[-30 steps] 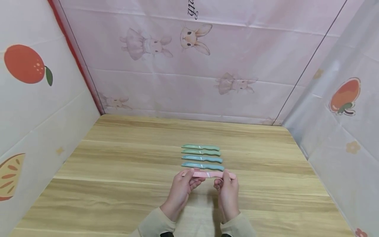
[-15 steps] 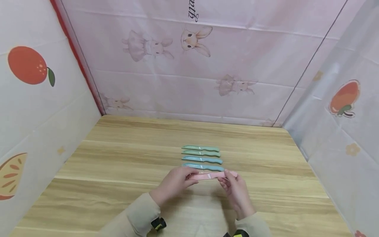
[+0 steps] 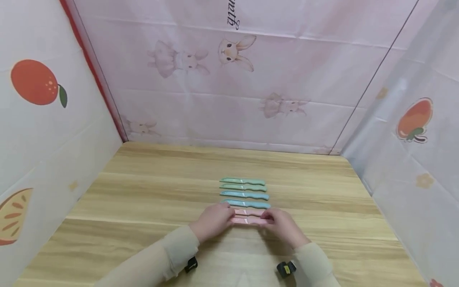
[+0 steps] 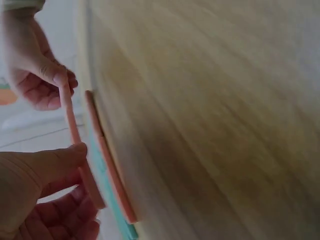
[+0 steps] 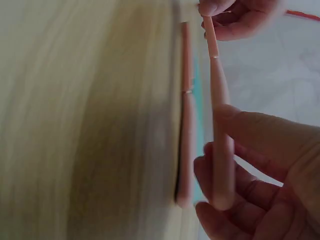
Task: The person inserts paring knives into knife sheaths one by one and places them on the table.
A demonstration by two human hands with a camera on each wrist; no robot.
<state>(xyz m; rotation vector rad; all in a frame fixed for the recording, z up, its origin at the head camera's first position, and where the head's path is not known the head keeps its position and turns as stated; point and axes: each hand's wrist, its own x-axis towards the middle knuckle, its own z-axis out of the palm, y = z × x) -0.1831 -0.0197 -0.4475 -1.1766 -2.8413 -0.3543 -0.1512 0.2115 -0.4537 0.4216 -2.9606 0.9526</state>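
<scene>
A pink paring knife, with a white band between blade part and handle, lies crosswise between my two hands. My left hand pinches its blade end between thumb and fingers. At the other end, my right hand holds the handle, the thumb laid along it. In both wrist views this knife is off the tabletop. A second pink knife lies on the table right beside it. Beyond lie two blue knives and two green knives, roughly parallel, handles to the right.
The wood-grain table spreads around the knives. A pink rabbit-print sheet hangs at its back edge. White fruit-print sheets stand at the left and right.
The held knife has come down and towards me, and the second pink knife now shows behind it. My left hand turned over the blade end; my right hand turned inward on the handle.
</scene>
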